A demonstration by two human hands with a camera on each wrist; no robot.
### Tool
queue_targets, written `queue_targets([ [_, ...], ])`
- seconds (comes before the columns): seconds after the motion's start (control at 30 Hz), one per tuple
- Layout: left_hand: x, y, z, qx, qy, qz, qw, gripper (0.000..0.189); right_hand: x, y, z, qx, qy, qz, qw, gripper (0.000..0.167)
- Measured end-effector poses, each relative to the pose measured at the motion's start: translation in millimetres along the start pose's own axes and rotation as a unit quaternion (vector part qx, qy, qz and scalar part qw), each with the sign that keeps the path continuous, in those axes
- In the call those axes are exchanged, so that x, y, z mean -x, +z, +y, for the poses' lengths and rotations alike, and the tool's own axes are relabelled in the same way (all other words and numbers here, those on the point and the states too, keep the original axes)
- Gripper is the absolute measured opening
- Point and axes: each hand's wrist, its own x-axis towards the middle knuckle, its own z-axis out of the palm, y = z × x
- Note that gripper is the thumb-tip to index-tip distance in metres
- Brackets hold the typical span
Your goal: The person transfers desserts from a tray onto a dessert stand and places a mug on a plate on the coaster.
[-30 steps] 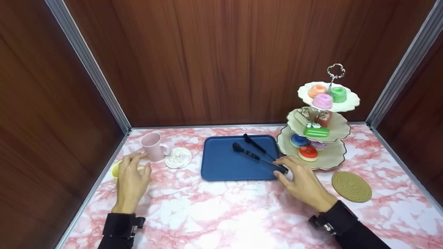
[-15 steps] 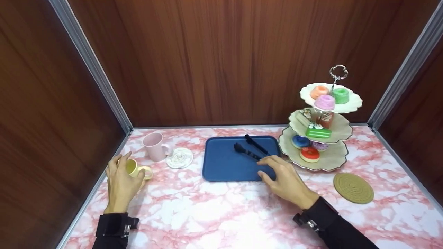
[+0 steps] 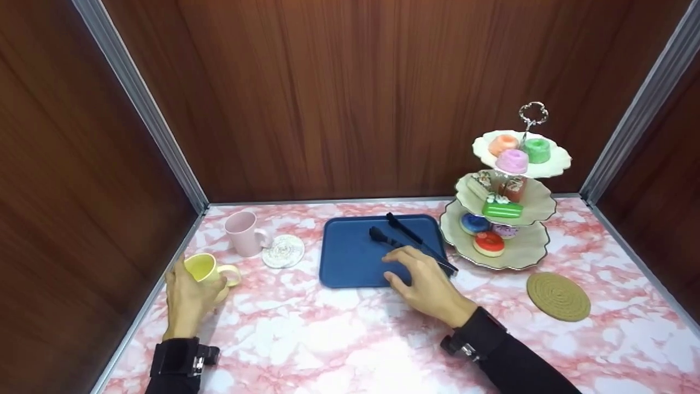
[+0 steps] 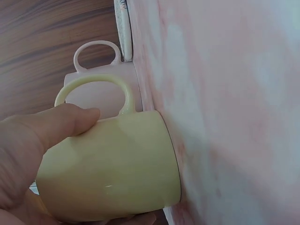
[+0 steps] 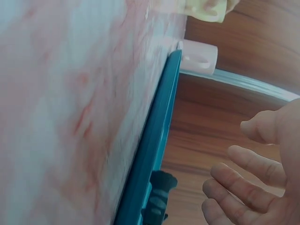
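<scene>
My left hand (image 3: pixel 187 301) grips a yellow mug (image 4: pixel 117 164) by its body at the left of the table. In the left wrist view its thumb lies on the mug's side by the handle, and fingertips show on the opposite side. Behind it stands a pink mug (image 3: pixel 241 238). My right hand (image 3: pixel 424 282) hovers over the front right part of a blue tray (image 3: pixel 344 260), fingers relaxed and holding nothing. Black tongs (image 3: pixel 378 235) lie across the tray, partly hidden by that hand in the head view.
A white coaster (image 3: pixel 283 253) lies beside the pink mug. To the right of the tray stands a three-tier stand (image 3: pixel 525 251) with toy cakes and donuts. A round olive mat (image 3: pixel 558 296) lies in front of it. Wood panels (image 3: pixel 339 109) enclose the table.
My left hand has moved down and left, from over the yellow mug to a grip around it. My right hand has moved left, away from the tongs' handle end.
</scene>
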Motion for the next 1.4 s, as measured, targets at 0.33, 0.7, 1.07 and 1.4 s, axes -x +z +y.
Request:
queue_targets([
  [0.33, 1.4, -1.9, -3.3, 0.014, -0.037, 0.025, 0.9989, 0.108, -11.2, 18, -14, -0.018, -0.008, -0.017, 0.9997, 0.030],
  [0.7, 5.2, 3.5, 10.4, 0.020, -0.002, 0.034, 0.9992, 0.096, -21.5, 36, -35, -0.027, -0.024, -0.032, 0.9988, 0.030],
  [1.07, 16.8, 17.0, 41.9, 0.015, 0.042, 0.042, 0.9982, 0.089, -27.5, 52, -59, -0.043, -0.030, -0.057, 0.9970, 0.031],
  [1.4, 35.0, 32.1, 70.2, 0.037, 0.076, 0.021, 0.9962, 0.086, -25.4, 66, -70, -0.055, -0.024, -0.077, 0.9952, 0.033],
])
